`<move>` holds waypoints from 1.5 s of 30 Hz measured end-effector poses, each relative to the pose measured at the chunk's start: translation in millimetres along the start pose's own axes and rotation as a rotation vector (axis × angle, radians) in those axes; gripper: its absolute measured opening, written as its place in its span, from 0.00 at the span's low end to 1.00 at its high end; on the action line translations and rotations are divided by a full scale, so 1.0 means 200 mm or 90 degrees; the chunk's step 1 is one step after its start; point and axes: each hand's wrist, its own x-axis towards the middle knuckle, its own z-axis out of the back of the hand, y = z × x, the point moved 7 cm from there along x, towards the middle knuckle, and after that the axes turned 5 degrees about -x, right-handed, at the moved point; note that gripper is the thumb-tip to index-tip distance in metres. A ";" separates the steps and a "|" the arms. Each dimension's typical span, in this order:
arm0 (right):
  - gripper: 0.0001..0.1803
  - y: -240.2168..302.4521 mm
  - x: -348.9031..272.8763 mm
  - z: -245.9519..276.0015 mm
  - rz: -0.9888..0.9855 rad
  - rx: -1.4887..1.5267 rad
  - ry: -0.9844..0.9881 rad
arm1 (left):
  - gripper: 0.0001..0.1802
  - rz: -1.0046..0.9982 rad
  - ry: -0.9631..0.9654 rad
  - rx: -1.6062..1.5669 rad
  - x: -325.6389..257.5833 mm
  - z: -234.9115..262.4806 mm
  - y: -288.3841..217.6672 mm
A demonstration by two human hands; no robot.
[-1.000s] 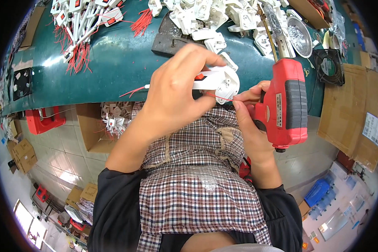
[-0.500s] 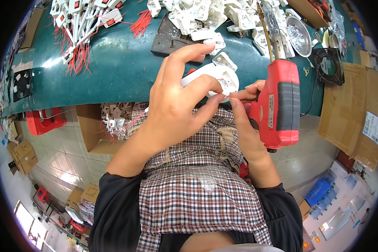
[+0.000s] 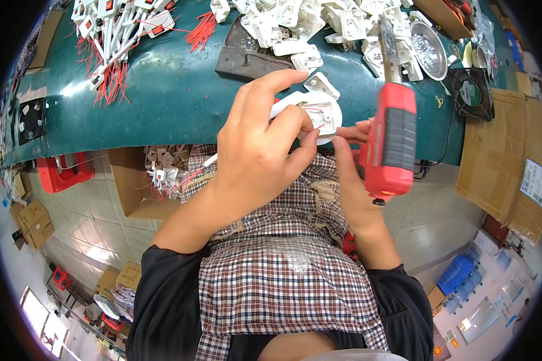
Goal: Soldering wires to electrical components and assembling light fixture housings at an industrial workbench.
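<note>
Red screwdriver raised upright; left hand covering white part.

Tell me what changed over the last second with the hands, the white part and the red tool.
The left hand spread wider over the round white plastic part, its index finger now stretched across the top. The right hand tilted the red power screwdriver more upright, its bit pointing up the bench. Both grips held throughout; the parts on the green bench stayed put.
</note>
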 end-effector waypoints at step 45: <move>0.10 0.30 -0.16 0.46 0.072 -0.330 0.246 | 0.11 -0.043 0.021 -0.013 0.01 0.00 -0.02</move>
